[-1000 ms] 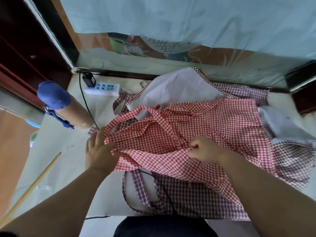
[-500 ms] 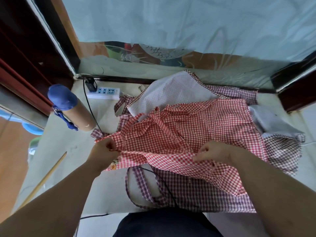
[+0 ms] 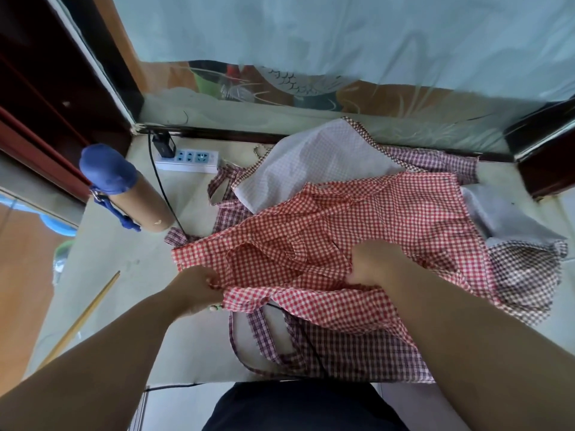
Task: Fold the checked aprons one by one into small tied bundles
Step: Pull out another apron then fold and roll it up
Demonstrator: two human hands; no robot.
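A red-and-white checked apron point(image 3: 357, 219) lies crumpled on top of a pile in the middle of the pale surface point(image 3: 118, 269). My left hand point(image 3: 194, 289) pinches its near left edge. Further right, my right hand point(image 3: 375, 264) grips a fold of the same apron near its middle. Under it lie purple checked aprons point(image 3: 348, 353), whose straps loop out toward me, and one turned over to show a white lining point(image 3: 311, 163) at the back.
A tan bottle with a blue cap point(image 3: 124, 188) lies at the left. A white power strip point(image 3: 188, 160) sits at the back with a black cable point(image 3: 161, 194) running forward. A wooden stick point(image 3: 81, 318) lies at the left edge. A plastic-covered wall rises behind.
Both hands have drawn the red apron's near edge toward me and folded cloth over, so its straps and bib at the left are now covered. My right hand moved slightly right.
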